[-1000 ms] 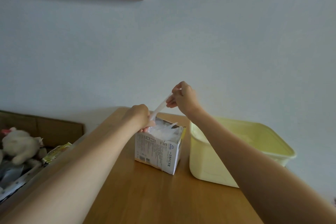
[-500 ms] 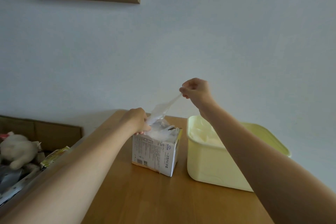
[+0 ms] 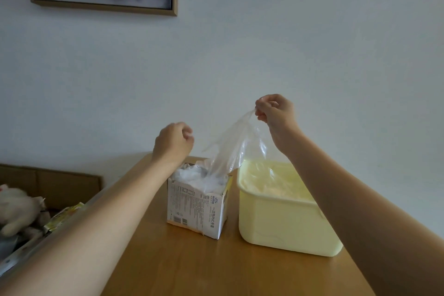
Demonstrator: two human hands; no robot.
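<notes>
On the table (image 3: 240, 271), glove box (image 3: 197, 209) stands beside yellow tub (image 3: 288, 223). Above it left hand (image 3: 173, 143) hovers curled, seemingly empty; right hand (image 3: 276, 113) pinches clear glove (image 3: 230, 149) at its top, lower end in the glove box. Judged feather-light, limp, slippery: grip the bunched top edge.

Right hand (image 3: 275, 113) pinching clear glove (image 3: 230, 146), box (image 3: 197, 209) below

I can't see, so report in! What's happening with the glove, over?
Right grip pinching clear glove, half out of box. Left grip curled above box, holding nothing. Yellow tub close beside box.
</notes>
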